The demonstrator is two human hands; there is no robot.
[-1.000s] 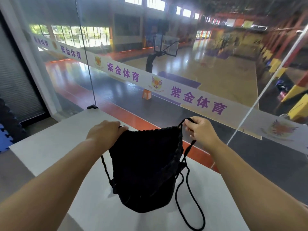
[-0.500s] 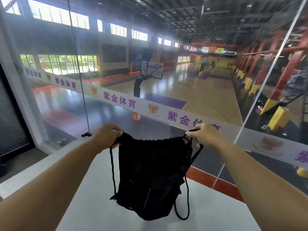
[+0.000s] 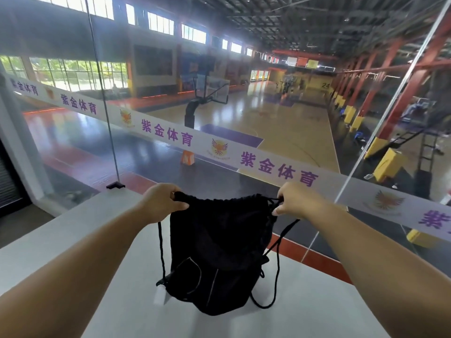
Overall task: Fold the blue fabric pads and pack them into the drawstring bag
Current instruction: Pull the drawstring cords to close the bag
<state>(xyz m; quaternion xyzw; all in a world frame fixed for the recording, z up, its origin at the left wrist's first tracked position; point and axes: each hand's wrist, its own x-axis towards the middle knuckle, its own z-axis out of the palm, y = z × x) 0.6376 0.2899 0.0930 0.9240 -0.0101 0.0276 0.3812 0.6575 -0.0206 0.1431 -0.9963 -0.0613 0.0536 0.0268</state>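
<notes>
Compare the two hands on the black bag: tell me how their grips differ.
The left hand grips the gathered fabric at the top corner of the drawstring bag; the right hand pinches the cords at the opposite corner. The left hand's thumb lies across the bag's front, while the right hand's fingertips bunch round thin black cord. Both are curled tight, level with each other, holding the bag's closed mouth stretched above the white table.

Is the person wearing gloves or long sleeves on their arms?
No. Both hands, the left hand and the right hand, are bare with no gloves, and both forearms are bare as far as the picture shows. No rings, watch or bracelets are visible.
</notes>
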